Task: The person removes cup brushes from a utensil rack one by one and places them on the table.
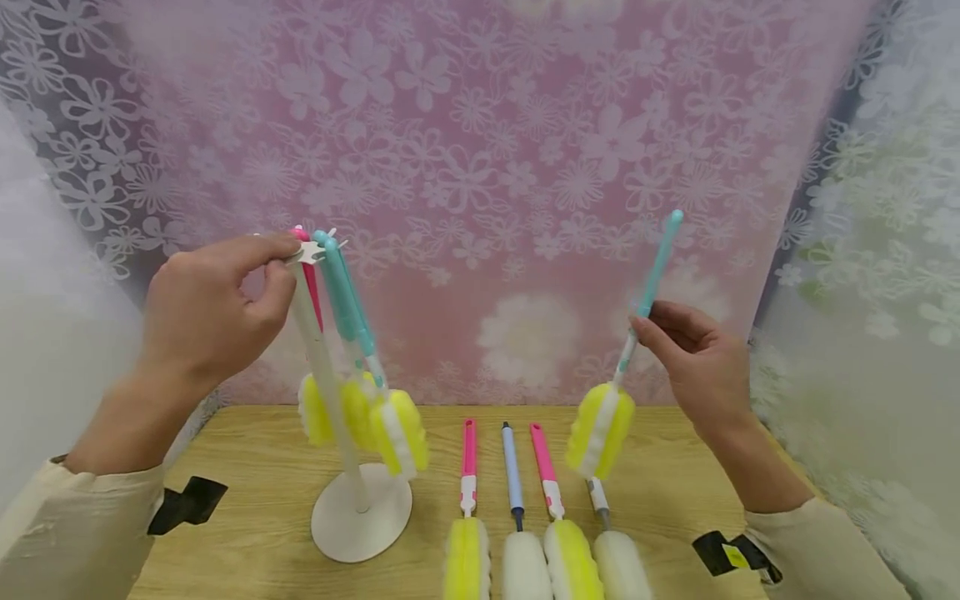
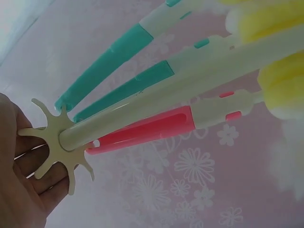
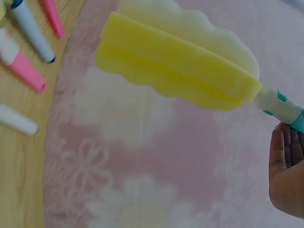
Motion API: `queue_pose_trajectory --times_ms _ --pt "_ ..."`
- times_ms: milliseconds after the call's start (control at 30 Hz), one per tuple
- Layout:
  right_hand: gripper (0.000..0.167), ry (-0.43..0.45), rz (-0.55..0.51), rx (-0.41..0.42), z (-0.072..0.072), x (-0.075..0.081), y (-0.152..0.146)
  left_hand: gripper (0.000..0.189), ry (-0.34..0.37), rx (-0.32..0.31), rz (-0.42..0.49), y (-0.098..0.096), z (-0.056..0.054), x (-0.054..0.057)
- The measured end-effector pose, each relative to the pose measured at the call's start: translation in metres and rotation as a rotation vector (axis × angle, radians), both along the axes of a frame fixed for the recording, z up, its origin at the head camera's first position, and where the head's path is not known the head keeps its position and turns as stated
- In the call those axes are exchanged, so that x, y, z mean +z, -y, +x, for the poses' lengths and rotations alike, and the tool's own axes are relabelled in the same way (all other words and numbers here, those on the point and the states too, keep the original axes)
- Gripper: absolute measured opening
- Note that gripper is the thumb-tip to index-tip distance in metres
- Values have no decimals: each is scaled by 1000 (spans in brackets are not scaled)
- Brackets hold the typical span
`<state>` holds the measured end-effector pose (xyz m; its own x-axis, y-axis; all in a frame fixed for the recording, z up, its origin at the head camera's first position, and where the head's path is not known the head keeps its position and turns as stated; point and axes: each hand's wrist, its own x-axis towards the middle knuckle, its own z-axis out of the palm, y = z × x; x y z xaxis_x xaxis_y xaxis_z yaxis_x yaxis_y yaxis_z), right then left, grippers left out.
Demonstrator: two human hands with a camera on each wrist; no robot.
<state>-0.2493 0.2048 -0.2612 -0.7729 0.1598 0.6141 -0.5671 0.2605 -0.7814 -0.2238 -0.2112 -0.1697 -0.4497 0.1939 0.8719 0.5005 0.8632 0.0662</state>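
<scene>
My left hand (image 1: pixel 213 308) pinches the hooked top (image 2: pixel 51 135) of a white stand (image 1: pixel 327 392). From its hooks hang a pink-handled sponge brush (image 2: pixel 142 130) and two teal-handled sponge brushes (image 2: pixel 109 64), their yellow and white sponge heads pointing down. Off to the right, my right hand (image 1: pixel 708 367) holds another teal-handled sponge brush (image 1: pixel 600 427) between thumb and fingers. That brush is tilted, handle up and sponge down, above the table and apart from the stand. In the right wrist view its sponge (image 3: pixel 175 61) shows large, while most of the handle is cut off.
On the wooden table (image 1: pixel 247 492) several brushes lie side by side: a pink-handled one (image 1: pixel 468 450), a blue-handled one (image 1: pixel 512 467), a second pink-handled one (image 1: pixel 544 458) and a white-handled one (image 1: pixel 597 496). The stand's round base (image 1: pixel 337 533) is left of them. Behind hangs a floral curtain (image 1: pixel 480 167).
</scene>
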Motion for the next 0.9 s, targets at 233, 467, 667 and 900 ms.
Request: queue_pose_trajectory --times_ms 233,467,667,900 --pt "33 123 20 -111 4 -18 -52 33 18 -9 -38 5 0 3" --pt "36 192 136 -198 12 -30 -86 32 -13 -67 -60 10 -3 5" --pt "55 427 286 -135 8 -51 -104 30 40 -87 -50 16 -4 6" --pt "60 705 328 22 -4 -94 -111 31 57 -124 -45 16 -6 6"
